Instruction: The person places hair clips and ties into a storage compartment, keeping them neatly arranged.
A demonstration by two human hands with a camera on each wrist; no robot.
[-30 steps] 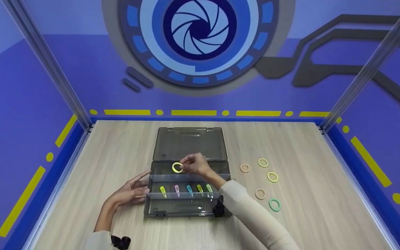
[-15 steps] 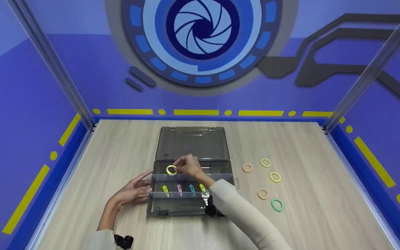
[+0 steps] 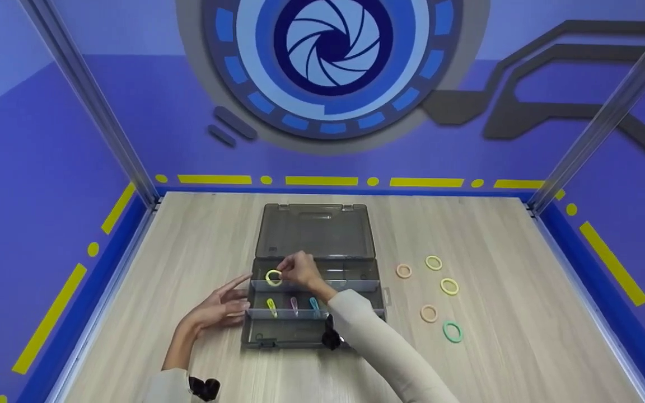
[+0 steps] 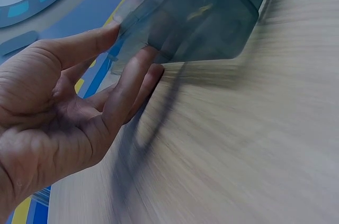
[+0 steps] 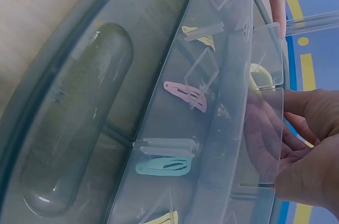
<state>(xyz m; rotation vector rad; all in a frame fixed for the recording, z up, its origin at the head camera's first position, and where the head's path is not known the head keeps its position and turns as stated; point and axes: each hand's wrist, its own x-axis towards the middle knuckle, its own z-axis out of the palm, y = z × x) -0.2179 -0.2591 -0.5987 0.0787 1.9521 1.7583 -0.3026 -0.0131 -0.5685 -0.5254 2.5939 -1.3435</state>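
My right hand (image 3: 300, 270) pinches a yellow hair tie (image 3: 269, 277) over the back compartment of a grey see-through plastic case (image 3: 289, 332). In the right wrist view the hair tie (image 5: 259, 67) shows through the clear divider, beyond the fingertips. Extended fingers of my left hand (image 3: 216, 309) touch the left side of the case, which the left wrist view confirms. Snap hair clips lie in a row in the middle compartment: yellow (image 3: 271, 307), pink (image 3: 294, 307) and blue (image 3: 314, 304), plus another yellow clip (image 5: 165, 217). My right forearm hides the right part of this row.
The case's lid (image 3: 316, 235) lies folded back behind it. Right of the case, several hair ties are spread on the wooden table (image 3: 501, 336): orange (image 3: 397, 271), yellow (image 3: 434, 257) and green (image 3: 452, 322) among them. Blue panels (image 3: 110, 140) enclose the table's back and sides.
My right hand has moved left and slightly nearer the front within the back compartment, carrying the yellow hair tie. My left hand stays at the case's side. The head view has shifted slightly.
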